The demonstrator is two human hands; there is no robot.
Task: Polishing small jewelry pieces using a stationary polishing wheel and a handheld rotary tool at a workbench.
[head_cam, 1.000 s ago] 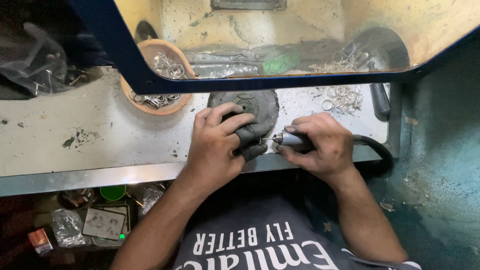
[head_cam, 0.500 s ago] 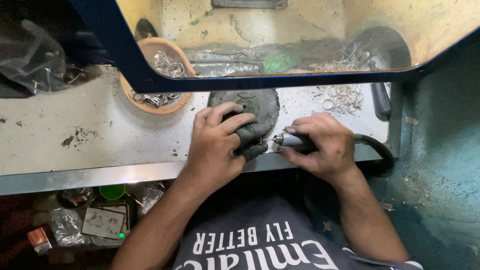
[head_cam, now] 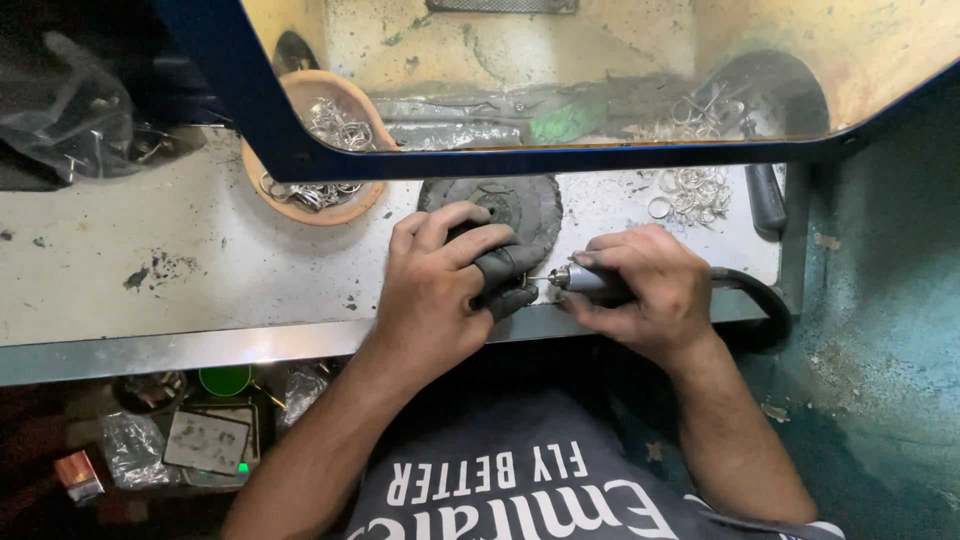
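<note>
Little had been shifted since the earlier frames: both hands were kept at the same spot on the front edge of the workbench (head_cam: pixel 180 290), and only a slight resettling of the fingers could be made out.

The left hand (head_cam: pixel 440 290) was curled shut, its dark-covered fingertips (head_cam: pixel 505 268) pinched around a small piece that was too hidden to be identified. The right hand (head_cam: pixel 650 290) was closed around a slim metal rotary handpiece (head_cam: pixel 585 282), held like a pen, its thin tip pointed left and brought right up against the pinched fingertips. A black hose (head_cam: pixel 750 295) was seen curving away from behind the right hand.

A dark round pad (head_cam: pixel 520 200) lay just behind the left fingers. A clay bowl of metal rings (head_cam: pixel 310 190) was placed to the left of it, and a loose heap of rings (head_cam: pixel 695 190) to the right, near the bench's right edge. A blue-framed clear shield (head_cam: pixel 260 110) was set low over the back of the bench, so that open room was left mainly on the bare surface to the left.
</note>
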